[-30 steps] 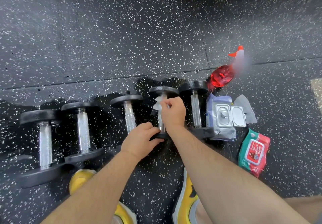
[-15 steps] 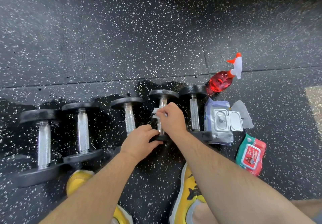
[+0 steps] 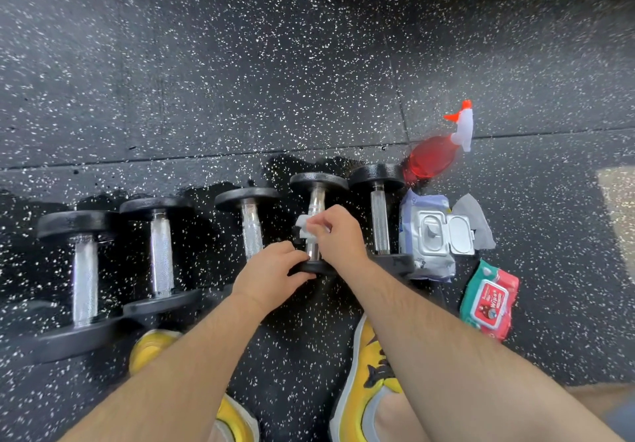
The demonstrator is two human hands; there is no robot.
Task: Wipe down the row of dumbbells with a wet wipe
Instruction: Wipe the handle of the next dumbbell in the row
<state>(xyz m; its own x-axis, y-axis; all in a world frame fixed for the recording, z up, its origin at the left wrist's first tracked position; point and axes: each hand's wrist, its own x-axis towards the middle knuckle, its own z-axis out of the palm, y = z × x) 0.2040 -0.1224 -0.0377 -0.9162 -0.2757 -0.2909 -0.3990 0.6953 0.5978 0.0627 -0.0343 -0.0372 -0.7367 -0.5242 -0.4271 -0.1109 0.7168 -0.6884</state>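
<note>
Sliding toward me since a second ago, my right hand [image 3: 338,235] has drawn the crumpled white wet wipe [image 3: 304,230] from the far end of a steel handle to its middle, while my left hand [image 3: 271,271] has stayed on the near head. Under everything spreads the black rubber floor [image 3: 240,63], flecked white, cut by straight seams and glossy dark around the weights. Across it lies the row of five dumbbells [image 3: 161,245], side by side, each with round matte black heads and a knurled chrome handle pointing away from me. I am on the fourth dumbbell from the left [image 3: 318,180]. Just right of the row sits a crinkled silver-and-blue wipe pack [image 3: 426,235], its oval plastic lid flipped open, with a loose grey sheet [image 3: 476,225] beside it. Nearer me lies a soft green-and-red wipe pack [image 3: 489,300]. Beyond the last weight tilts a translucent red spray bottle [image 3: 433,156] with a white trigger head. My yellow shoes [image 3: 369,373] point at the row. My left fingers curl over the near head's rim, gripping it; my right thumb and fingertips pinch the wipe against the handle.
</note>
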